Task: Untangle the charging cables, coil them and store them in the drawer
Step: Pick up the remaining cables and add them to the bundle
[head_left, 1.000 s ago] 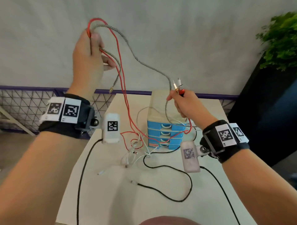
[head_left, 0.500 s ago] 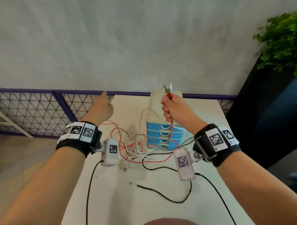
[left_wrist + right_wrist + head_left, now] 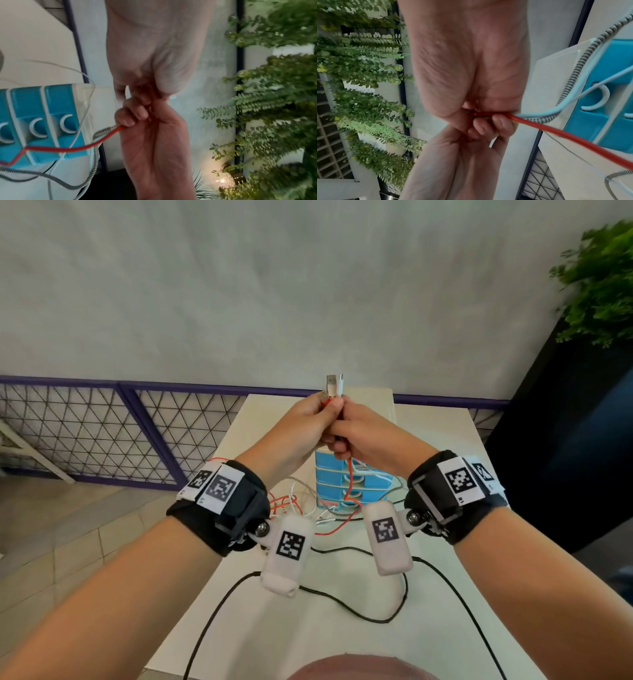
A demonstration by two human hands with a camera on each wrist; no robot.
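My two hands meet above the blue drawer unit [image 3: 342, 487], raised off the white table [image 3: 308, 631]. The right hand [image 3: 340, 422] grips a bundle of three cables: red cable [image 3: 349, 484], white cable [image 3: 573, 100] and grey braided cable [image 3: 570, 81]. Their plug ends [image 3: 334, 385] stick up out of the fist. My left hand [image 3: 322, 405] pinches the bundle just below the plugs, touching the right hand. The cables trail down past the drawers [image 3: 51, 108] to a loose tangle [image 3: 291, 505] on the table.
Thin black leads [image 3: 342, 607] from the wrist cameras loop over the near table. A purple mesh fence [image 3: 102, 433] runs behind the table on the left. A dark planter [image 3: 548, 457] with a green plant [image 3: 599, 285] stands on the right.
My left hand let go of the high cable loops, dropped to the table, then came across to the right hand. The right hand kept hold of the plug ends and rose slightly.
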